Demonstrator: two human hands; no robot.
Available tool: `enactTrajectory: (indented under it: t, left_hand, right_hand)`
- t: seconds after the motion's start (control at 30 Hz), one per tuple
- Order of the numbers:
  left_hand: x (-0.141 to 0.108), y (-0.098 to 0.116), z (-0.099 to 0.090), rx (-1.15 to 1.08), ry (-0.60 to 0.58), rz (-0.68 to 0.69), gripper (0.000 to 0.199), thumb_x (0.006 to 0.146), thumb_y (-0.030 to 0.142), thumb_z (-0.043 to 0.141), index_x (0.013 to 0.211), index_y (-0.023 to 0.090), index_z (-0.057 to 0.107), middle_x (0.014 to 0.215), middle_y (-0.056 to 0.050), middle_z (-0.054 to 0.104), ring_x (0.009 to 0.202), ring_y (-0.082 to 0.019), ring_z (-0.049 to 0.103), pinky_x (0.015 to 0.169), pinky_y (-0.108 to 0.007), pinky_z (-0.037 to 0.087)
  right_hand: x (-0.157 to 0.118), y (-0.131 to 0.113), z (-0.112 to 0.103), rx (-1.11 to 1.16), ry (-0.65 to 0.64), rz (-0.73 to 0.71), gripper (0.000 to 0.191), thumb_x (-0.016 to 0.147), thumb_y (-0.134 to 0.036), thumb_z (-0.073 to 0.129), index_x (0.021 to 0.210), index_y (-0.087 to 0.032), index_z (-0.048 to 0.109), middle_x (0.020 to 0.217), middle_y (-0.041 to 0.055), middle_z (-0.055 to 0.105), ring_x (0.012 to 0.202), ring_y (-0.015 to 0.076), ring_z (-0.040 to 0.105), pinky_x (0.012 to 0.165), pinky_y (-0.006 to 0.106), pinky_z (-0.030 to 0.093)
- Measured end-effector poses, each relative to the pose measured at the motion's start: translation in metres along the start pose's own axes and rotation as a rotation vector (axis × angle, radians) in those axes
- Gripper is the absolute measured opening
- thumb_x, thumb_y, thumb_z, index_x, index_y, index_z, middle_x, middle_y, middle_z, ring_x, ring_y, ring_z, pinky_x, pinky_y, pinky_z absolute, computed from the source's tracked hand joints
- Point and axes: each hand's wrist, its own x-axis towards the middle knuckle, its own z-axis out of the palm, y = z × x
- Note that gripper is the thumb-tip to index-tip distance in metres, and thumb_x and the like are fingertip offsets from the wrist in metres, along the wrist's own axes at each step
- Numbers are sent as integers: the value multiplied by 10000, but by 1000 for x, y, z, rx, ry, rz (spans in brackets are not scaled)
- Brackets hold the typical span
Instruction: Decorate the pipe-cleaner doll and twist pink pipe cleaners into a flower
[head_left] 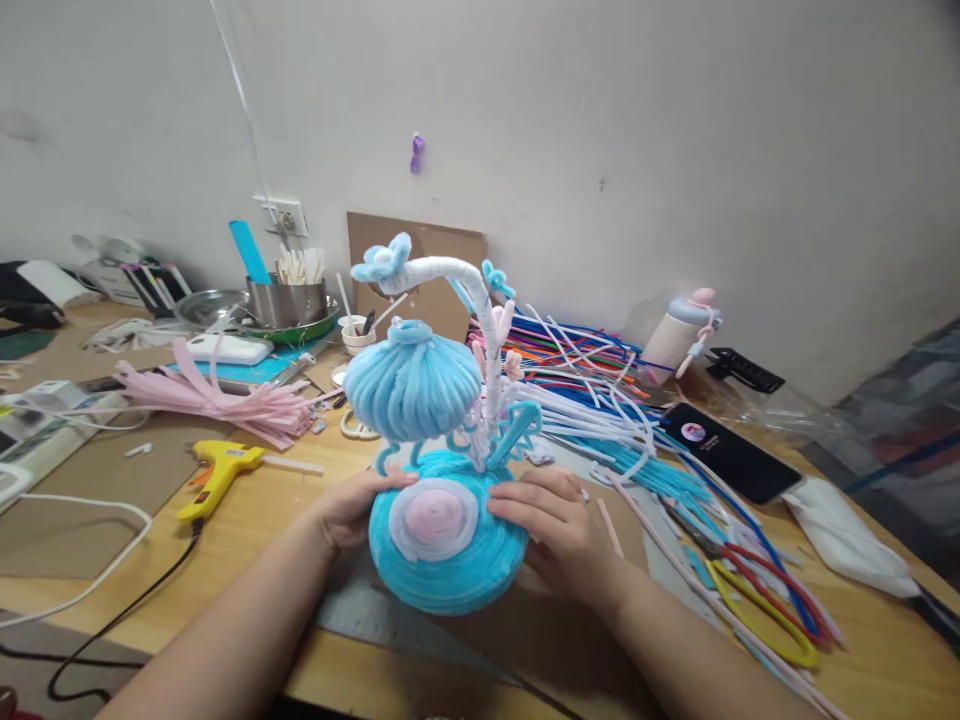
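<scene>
Fuzzy blue lamp (442, 400) held at the near edge of the desk (345, 660), base (450, 582) tilted so its pink-centred disc (435, 515) shows. Left hand (356, 508) cups the base's left side, thumb along the top; its other fingers are mostly lost behind the base. Right hand (551, 520) grips the opposite side, fingers slightly parted and bent over the front; its thumb I can't make out clearly. Both forearms reach in from below, cut off by the view. Shade (412, 385) covers part of the stem's foot. Scissors (765, 610) at right, partly under blue and red stems.
</scene>
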Motion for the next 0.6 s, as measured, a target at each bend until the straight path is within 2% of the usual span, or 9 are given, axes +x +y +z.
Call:
enactTrajectory:
  t: [0.1,0.23,0.37,0.5,0.6]
  left_hand:
    - [0,-1,-2,-19,5,-35,338,726,235,670,1015,60,651,852,-137,724,794,-257,683,811,-359,491]
    - [1,-2,-5,-19,-1,-68,370,731,256,657,1033,44,641,929,-162,715,823,-261,679,815,-359,489]
    - [2,-4,-4,-36,22,-122,378,743,277,641,1028,27,642,923,-161,718,836,-264,679,835,-348,481]
    - [3,-3,-1,-60,13,-90,382,767,245,615,1081,29,622,974,-156,713,864,-254,677,876,-352,468]
    - [4,-3,2,-72,10,-35,412,778,241,607,1135,36,601,998,-151,710,873,-250,679,890,-361,467]
  right_hand:
    - [0,-3,-1,1,17,-17,458,816,-155,574,1236,-337,541,1108,-3,682,961,205,595,843,385,422]
    - [1,-6,-2,-9,33,-53,500,817,-142,575,1271,-340,506,1104,-14,685,935,201,595,845,398,403]
    - [2,-8,-3,-18,31,-49,485,820,-121,564,1253,-333,514,1103,-18,686,924,201,585,855,405,379]
    - [3,-7,0,-22,46,-26,495,809,-86,540,1248,-314,514,1104,-10,683,925,201,576,858,404,370]
    - [2,-4,6,-28,37,52,520,808,-71,488,1263,-322,504,1170,2,646,1035,220,549,908,424,359]
